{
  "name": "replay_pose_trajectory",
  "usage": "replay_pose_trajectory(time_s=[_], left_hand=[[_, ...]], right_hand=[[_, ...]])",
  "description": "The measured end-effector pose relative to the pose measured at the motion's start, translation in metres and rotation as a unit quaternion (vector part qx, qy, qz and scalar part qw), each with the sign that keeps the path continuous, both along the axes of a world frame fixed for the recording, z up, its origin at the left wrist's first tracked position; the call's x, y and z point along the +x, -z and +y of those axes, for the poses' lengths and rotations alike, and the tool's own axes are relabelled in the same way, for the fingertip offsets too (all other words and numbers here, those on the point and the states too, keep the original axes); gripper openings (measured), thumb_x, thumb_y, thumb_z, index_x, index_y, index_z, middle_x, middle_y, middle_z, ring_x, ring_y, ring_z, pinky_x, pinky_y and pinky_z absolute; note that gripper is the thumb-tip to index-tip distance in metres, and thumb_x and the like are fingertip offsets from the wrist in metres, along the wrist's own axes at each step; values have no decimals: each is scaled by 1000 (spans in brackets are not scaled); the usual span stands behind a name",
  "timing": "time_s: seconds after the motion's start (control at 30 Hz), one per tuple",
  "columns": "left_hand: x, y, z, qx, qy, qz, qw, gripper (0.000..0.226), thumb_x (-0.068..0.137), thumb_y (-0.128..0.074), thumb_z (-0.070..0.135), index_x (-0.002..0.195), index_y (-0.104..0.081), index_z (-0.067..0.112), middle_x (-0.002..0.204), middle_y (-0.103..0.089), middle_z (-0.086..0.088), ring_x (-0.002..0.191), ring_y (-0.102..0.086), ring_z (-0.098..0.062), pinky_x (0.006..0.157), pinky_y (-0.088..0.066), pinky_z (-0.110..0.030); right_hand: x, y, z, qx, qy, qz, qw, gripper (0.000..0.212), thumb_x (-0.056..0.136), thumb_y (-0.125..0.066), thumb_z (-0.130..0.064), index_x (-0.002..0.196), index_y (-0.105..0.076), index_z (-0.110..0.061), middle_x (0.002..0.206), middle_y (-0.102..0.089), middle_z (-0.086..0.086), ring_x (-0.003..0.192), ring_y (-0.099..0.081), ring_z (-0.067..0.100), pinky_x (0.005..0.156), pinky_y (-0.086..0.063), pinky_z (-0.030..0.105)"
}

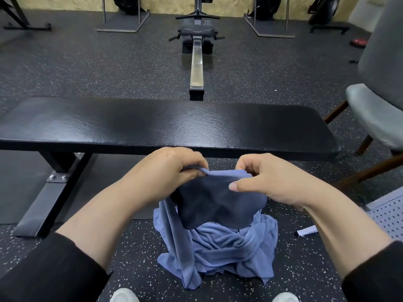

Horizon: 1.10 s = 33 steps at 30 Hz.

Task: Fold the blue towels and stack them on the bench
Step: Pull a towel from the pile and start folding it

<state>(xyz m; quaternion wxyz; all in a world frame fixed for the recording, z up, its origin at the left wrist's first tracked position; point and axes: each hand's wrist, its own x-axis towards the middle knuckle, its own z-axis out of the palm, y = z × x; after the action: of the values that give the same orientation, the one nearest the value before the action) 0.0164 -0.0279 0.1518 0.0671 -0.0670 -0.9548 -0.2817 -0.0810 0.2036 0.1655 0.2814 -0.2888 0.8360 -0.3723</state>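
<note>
A gym floor (pixel 87 68) of dark speckled rubber fills the view, with a yellowish wall along the far edge. A rowing machine (pixel 197 40) runs away from the middle, its metal rail ending just behind the bench. Stands with weight plates line the wall to either side.

The black padded bench (pixel 152 125) lies across the view, its top bare, its steel leg (pixel 52 192) bolted at the left. A grey upholstered chair (pixel 377 110) with wooden legs stands at the right, beyond the bench's end.

In front of the bench, on the floor between the person's white shoes, a heap of blue towels (pixel 218 247) lies crumpled. One blue towel (pixel 220 203) is lifted above the heap, its lower part hanging down onto the pile.

Both forearms reach in from black sleeves. The left hand (pixel 170 168) grips the towel's top edge, fingers curled round the cloth. The right hand (pixel 270 179) pinches the same edge a little to the right, thumb out in front. The hands are near one another, with a short stretch of hem between them.

A small white tag or scrap (pixel 306 232) lies on the floor at the right, beside a pale perforated panel (pixel 390 214).
</note>
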Motion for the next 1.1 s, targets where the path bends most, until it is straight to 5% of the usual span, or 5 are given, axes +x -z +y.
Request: replay_pose_trajectory(time_s=[0.33,0.57,0.7,0.9,1.1], left_hand=[[0,-1,-3,19,-68,13,997,10,91,-72,24,94,-71,33,85,-69,18,85,-61,0,81,-47,-23],[-1,-5,2,80,-148,-9,986,16,86,-76,35,76,-67,26,61,-58,12,60,-48,-2,57,-37,-14],[-2,-7,6,114,-149,-112,976,43,85,-74,46,64,-54,14,52,-40,13,51,-34,-5,48,-26,-21],[5,12,-7,180,-115,-249,945,43,86,-65,53,73,-55,13,67,-48,4,66,-43,-13,69,-37,-34],[3,9,6,253,-129,-112,952,22,93,-71,33,81,-68,15,71,-63,-10,67,-47,-11,68,-38,-34]], right_hand=[[-3,1,6,38,-13,26,999,31,86,-72,-53,85,-69,-22,69,-61,0,62,-46,9,63,-36,32],[-5,3,-1,-41,96,114,988,37,96,-64,-41,78,-68,-9,63,-42,-2,59,-34,12,57,-28,32],[-6,3,-6,-149,181,110,966,33,99,-61,-34,81,-70,-8,70,-57,13,65,-45,11,62,-36,33],[-23,8,3,-230,275,111,927,29,95,-61,-36,84,-74,-12,78,-69,-1,71,-56,15,71,-47,37],[-16,2,2,-122,165,150,967,23,96,-67,-28,117,-67,-37,80,-72,-13,76,-61,0,74,-46,19]])
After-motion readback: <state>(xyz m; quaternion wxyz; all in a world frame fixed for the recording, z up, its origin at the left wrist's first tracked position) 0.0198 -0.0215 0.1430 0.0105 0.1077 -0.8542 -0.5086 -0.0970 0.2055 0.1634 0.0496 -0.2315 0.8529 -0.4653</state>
